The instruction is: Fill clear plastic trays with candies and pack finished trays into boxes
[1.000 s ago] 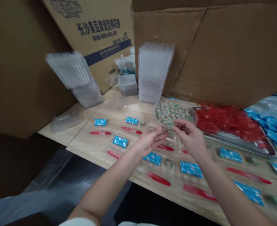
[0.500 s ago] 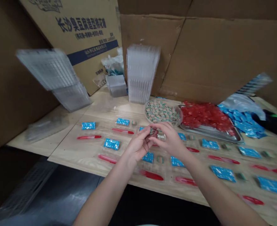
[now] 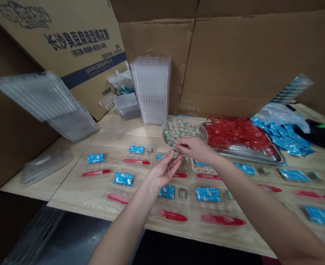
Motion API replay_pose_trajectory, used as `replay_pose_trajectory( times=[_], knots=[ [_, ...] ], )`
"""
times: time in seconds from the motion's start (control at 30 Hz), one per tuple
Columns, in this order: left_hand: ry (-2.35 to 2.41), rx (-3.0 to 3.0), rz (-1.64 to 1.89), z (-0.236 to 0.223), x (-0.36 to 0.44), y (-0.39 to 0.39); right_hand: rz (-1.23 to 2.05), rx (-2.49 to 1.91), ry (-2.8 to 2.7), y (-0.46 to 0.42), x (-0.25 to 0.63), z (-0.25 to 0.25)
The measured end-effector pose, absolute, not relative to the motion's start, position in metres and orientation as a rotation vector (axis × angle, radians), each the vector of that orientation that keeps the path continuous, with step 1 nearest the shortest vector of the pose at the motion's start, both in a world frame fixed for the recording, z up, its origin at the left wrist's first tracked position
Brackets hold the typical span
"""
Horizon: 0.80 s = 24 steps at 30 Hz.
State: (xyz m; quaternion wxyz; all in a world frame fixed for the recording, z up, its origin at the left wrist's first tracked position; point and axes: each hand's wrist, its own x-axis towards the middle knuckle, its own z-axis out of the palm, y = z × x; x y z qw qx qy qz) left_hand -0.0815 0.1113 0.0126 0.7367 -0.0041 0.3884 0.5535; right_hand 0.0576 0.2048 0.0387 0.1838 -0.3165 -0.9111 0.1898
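Note:
My left hand (image 3: 165, 170) is cupped with its fingers curled around a few small striped square pieces (image 3: 176, 155), pale with green edges. Just above and to the right, my right hand (image 3: 192, 146) has its thumb and fingers pinched together. Whatever sits in that pinch is too small to make out. Behind the hands stands a round clear bowl (image 3: 206, 137) full of similar striped pieces. Below them lie clear plastic trays holding blue packets (image 3: 207, 194), red spoon-like pieces (image 3: 223, 219) and, in several, a striped piece (image 3: 182, 193).
A metal tray (image 3: 275, 156) heaped with red wrapped items (image 3: 234, 132) is right of the bowl. Blue packets (image 3: 288, 138) pile beyond it. Stacked clear trays (image 3: 153, 92) rise at the back, with another leaning stack (image 3: 46, 95) at left. Cardboard (image 3: 256, 66) walls the table's rear.
My right hand has moved away from my left, its fingers now pinched near the bowl's front edge. My left hand keeps its pieces. The camera view has shifted slightly.

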Motion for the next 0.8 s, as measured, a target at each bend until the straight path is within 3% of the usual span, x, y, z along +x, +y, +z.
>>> replay_pose_trajectory(
  times=[0.17, 0.3, 0.8],
  knots=[
    [0.892, -0.025, 1.264, 0.011, -0.080, 0.122, 0.303, -1.000, -2.386, 0.209, 0.070, 0.034],
    [0.896, -0.050, 1.304, 0.006, -0.074, 0.127, 0.287, -0.842, -2.460, 0.184, 0.066, 0.030],
    [0.853, 0.032, 1.414, 0.018, -0.078, 0.099, 0.246, -0.919, -2.243, 0.138, 0.034, 0.029]
  ],
)
